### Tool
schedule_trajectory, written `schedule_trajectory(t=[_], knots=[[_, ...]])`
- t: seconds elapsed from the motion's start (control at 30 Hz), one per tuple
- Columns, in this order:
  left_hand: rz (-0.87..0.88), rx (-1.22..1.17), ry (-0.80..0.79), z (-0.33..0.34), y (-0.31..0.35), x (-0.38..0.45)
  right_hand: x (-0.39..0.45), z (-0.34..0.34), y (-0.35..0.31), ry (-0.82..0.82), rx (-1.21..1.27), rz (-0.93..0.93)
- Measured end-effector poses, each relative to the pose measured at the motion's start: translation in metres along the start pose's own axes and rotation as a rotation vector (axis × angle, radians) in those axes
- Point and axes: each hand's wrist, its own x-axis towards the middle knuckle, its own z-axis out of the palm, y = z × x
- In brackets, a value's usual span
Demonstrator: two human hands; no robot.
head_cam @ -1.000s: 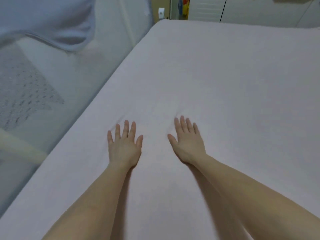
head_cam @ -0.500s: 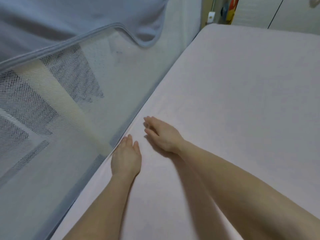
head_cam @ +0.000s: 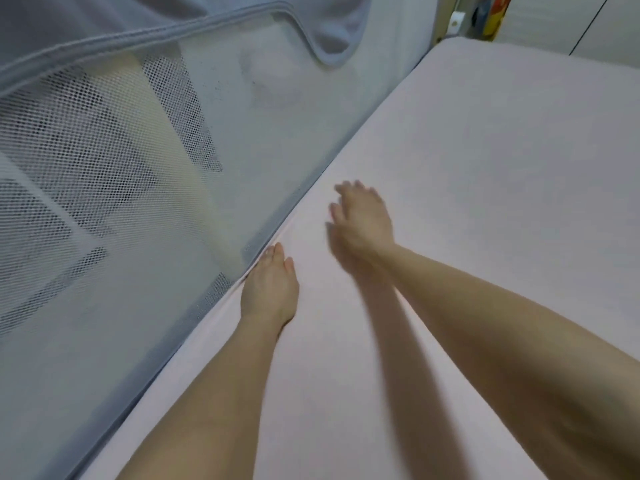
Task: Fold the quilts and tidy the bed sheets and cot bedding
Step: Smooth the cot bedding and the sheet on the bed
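A pale pink bed sheet [head_cam: 485, 174] lies smooth over the whole mattress. My left hand [head_cam: 272, 289] rests flat at the sheet's left edge, its fingertips tucked down where the sheet meets the mesh rail. My right hand [head_cam: 362, 216] lies on the sheet a little further up and to the right, fingers straight and slightly blurred. Both forearms stretch out over the sheet from the bottom of the view. Neither hand holds anything.
A grey mesh bed rail [head_cam: 114, 188] with a padded grey top edge [head_cam: 145, 36] stands along the left side of the mattress. A grey cloth [head_cam: 332, 32] hangs over the rail at the top. White cupboard doors [head_cam: 588, 26] stand beyond the bed's far end.
Both hands moved left from the middle of the sheet to its edge by the rail. The left fingertips went down into the gap. The right hand slid further up along the edge.
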Motion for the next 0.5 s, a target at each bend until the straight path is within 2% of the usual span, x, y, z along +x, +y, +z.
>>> schedule_trajectory(t=[0.03, 0.07, 0.1, 0.13, 0.23, 0.3, 0.33, 0.37, 0.43, 0.5], knots=[[0.0, 0.002, -0.017, -0.005, -0.001, -0.006, -0.008, -0.007, 0.023, 0.082, -0.099, 0.218], [0.002, 0.008, -0.025, -0.009, -0.003, -0.012, -0.019, -0.013, 0.037, 0.051, -0.142, 0.416], [0.017, 0.015, -0.031, -0.015, -0.006, -0.02, -0.03, -0.015, 0.039, -0.038, -0.154, 0.504], [0.038, 0.014, -0.036, -0.019, -0.008, -0.026, -0.039, -0.01, 0.031, -0.102, -0.176, 0.441], [0.007, 0.03, -0.072, -0.034, -0.025, -0.051, -0.072, 0.02, -0.038, -0.273, -0.092, -0.186], [-0.05, 0.126, -0.13, -0.043, -0.033, -0.072, -0.103, 0.018, -0.067, -0.38, 0.0, -0.497], [-0.068, 0.17, -0.148, -0.048, -0.033, -0.083, -0.119, 0.009, -0.065, -0.365, 0.04, -0.539], [-0.08, 0.216, -0.159, -0.056, -0.03, -0.094, -0.132, -0.002, -0.054, -0.318, 0.092, -0.492], [-0.052, 0.33, -0.175, -0.069, -0.004, -0.116, -0.165, -0.033, -0.015, -0.196, 0.132, -0.263], [0.051, 0.366, -0.15, -0.069, 0.024, -0.132, -0.193, -0.06, 0.03, -0.126, 0.076, -0.071]])
